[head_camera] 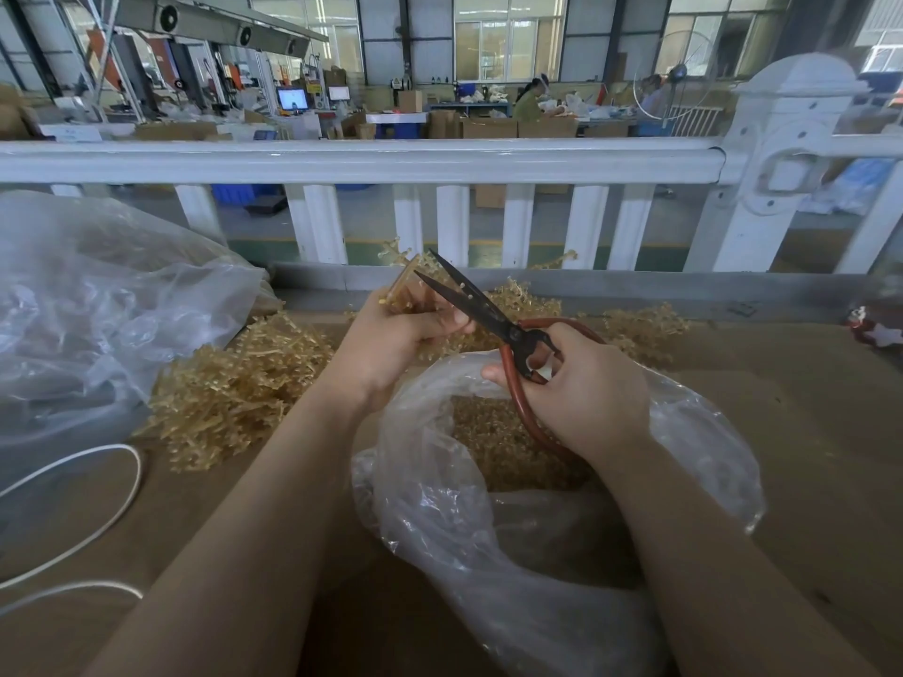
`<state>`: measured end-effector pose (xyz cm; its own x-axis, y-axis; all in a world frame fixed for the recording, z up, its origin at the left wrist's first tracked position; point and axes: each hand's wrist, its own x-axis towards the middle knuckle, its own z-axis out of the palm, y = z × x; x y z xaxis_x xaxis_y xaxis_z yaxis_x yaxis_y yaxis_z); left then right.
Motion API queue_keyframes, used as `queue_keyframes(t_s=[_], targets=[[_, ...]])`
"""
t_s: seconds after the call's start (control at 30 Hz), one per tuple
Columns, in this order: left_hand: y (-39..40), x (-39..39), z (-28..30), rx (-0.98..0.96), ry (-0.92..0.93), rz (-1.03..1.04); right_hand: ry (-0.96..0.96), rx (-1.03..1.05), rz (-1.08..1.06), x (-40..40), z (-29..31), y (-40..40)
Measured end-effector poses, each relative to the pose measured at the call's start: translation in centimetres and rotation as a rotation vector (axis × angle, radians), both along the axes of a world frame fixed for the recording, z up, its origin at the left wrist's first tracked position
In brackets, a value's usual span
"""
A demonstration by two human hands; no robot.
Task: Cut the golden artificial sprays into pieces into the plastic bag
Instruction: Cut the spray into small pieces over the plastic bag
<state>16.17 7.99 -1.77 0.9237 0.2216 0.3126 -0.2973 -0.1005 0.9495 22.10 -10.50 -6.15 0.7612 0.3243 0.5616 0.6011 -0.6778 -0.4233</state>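
My left hand [400, 339] grips a golden spray [408, 293] by its stem, above the far rim of the clear plastic bag [440, 486]. My right hand [581, 388] holds red-handled scissors [493, 317]; their dark blades are parted around the spray's stem just beyond my left fingers. The bag lies open on the brown table, and several golden cut pieces [493, 432] lie inside it. A heap of uncut golden sprays [234, 388] lies to the left, and more sprays [640, 329] lie behind the hands.
A large crumpled plastic bag [97, 310] fills the left side. A white cable [97, 510] loops over the table at lower left. A white railing [361, 161] runs behind the table's grey back edge. A small red and white figure [874, 329] sits at far right.
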Motion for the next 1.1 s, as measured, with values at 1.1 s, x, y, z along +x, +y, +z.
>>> queue_keyframes(t_s=[1.1], targets=[[1.5, -0.1, -0.2, -0.054, -0.089, 0.012, 0.015, 0.045, 0.037, 0.0, -0.2, 0.0]])
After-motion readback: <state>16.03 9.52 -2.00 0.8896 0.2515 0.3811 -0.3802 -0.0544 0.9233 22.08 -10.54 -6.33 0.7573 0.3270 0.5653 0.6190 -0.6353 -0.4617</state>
